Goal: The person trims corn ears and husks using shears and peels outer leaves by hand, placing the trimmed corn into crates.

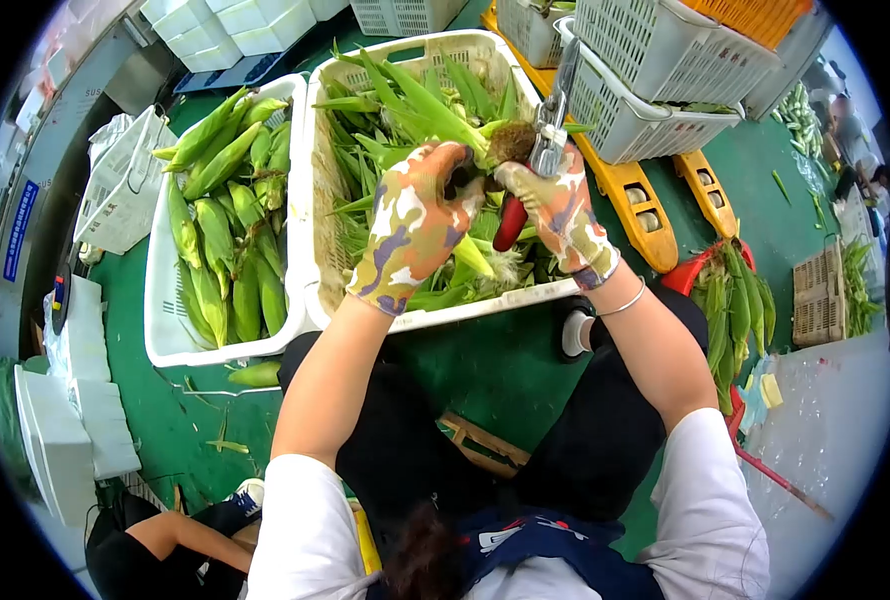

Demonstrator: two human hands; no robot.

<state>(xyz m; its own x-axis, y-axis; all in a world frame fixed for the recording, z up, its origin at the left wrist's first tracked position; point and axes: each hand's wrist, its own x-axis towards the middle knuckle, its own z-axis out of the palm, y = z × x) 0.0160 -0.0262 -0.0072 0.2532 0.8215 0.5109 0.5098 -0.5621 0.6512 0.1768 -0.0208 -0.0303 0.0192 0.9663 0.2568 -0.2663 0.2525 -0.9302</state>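
Observation:
My left hand [420, 220], in a camouflage-patterned glove, is curled closed around an ear of corn [450, 122] in its green husk. The ear's brown silk tuft [513, 142] points toward my right hand [557, 205], gloved alike. That hand grips a pair of pruning shears [550, 125] with a red handle, its metal blades pointing up beside the tuft. My fingers hide part of the ear. Beneath both hands, a large white crate [322, 230] holds a heap of husks and leafy corn [425, 290].
On the left, a white tub [160, 335] holds several green ears [215, 235]. Stacked crates [645, 70] stand behind a yellow pallet jack [630, 210]. Corn leaves [730, 310] hang from a red container [677, 278] at right. Another person's arm [190, 540] shows at lower left.

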